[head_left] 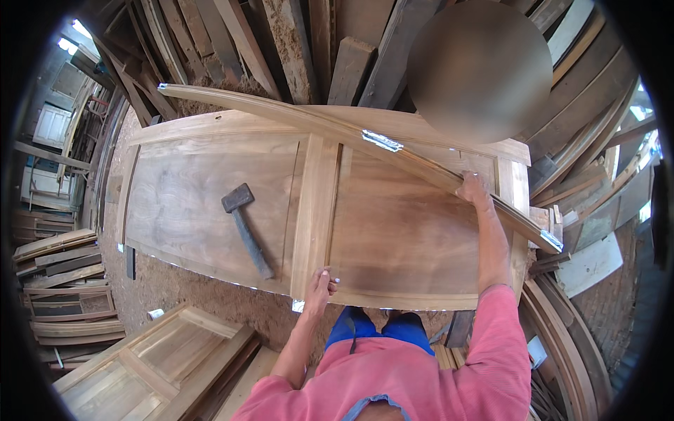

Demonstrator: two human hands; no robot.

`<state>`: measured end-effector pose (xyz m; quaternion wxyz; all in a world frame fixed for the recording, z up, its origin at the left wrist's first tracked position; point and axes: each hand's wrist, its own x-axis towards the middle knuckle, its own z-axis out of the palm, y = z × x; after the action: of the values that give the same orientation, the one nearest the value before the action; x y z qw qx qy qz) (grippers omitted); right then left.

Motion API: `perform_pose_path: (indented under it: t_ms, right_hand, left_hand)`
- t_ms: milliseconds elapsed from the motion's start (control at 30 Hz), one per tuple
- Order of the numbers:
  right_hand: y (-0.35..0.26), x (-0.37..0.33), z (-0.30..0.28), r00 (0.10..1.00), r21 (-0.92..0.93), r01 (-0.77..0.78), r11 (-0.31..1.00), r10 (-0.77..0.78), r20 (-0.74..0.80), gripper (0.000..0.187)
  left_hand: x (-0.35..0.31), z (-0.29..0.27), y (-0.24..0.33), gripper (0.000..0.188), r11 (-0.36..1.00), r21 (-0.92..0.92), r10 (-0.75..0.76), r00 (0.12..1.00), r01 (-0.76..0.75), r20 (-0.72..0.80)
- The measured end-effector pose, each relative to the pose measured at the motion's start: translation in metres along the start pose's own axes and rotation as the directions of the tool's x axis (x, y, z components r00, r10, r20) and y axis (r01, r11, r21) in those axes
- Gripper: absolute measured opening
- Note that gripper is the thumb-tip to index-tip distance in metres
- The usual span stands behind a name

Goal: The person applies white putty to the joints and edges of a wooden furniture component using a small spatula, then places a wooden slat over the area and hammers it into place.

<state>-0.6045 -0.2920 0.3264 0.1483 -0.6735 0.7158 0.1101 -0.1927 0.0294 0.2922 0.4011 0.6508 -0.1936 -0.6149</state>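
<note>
A large wooden door [400, 252] with inset panels lies flat before me. Across its far side runs a long wooden stile [316, 125] set diagonally, with shiny silvery patches at its middle and ends. My right hand [475, 188] is closed round this stile near its right end. My left hand [321, 283] has its fingers curled at the near end of the door's middle rail [316, 203]; what they pinch, if anything, I cannot make out. On the left panel rests a hammer [247, 230] with a dark block head and a worn greyish handle.
Another panelled wooden piece [151, 365] lies at the near left. Boards are stacked [67, 281] along the left. Many planks [302, 49] lean beyond the door, and more curve round the right. A round blurred patch hides part of the far right.
</note>
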Motion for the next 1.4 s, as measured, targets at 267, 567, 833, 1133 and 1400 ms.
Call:
perform_pose_path:
  t_ms: [267, 567, 833, 1133, 1400]
  right_hand:
    - [-0.025, -0.089, -0.031, 0.935, -0.029, 0.349, 0.937, -0.345, 0.086, 0.052]
    - [-0.110, -0.256, -0.056, 0.977, 0.263, 0.164, 0.951, -0.194, 0.091, 0.053]
    - [-0.143, -0.284, -0.066, 0.962, 0.377, 0.070, 0.924, -0.162, 0.219, 0.055]
    - [-0.147, -0.319, -0.068, 0.973, 0.214, 0.096, 0.972, -0.137, 0.188, 0.064]
    - [-0.049, -0.376, -0.003, 0.956, 0.246, 0.132, 0.960, -0.189, 0.224, 0.062]
  left_hand:
    - [0.054, -0.029, 0.015, 0.048, 0.985, -0.169, 0.039, 0.997, -0.027, 0.066]
    - [0.188, -0.025, 0.132, 0.099, 0.726, -0.687, -0.021, 1.000, 0.022, 0.010]
    - [0.222, -0.024, 0.137, 0.096, 0.633, -0.774, 0.117, 0.988, 0.001, 0.097]
    - [0.228, 0.013, 0.157, 0.076, 0.393, -0.919, 0.281, 0.947, 0.034, 0.156]
    - [0.135, 0.060, 0.094, 0.071, 0.423, -0.906, 0.094, 0.994, 0.013, 0.058]
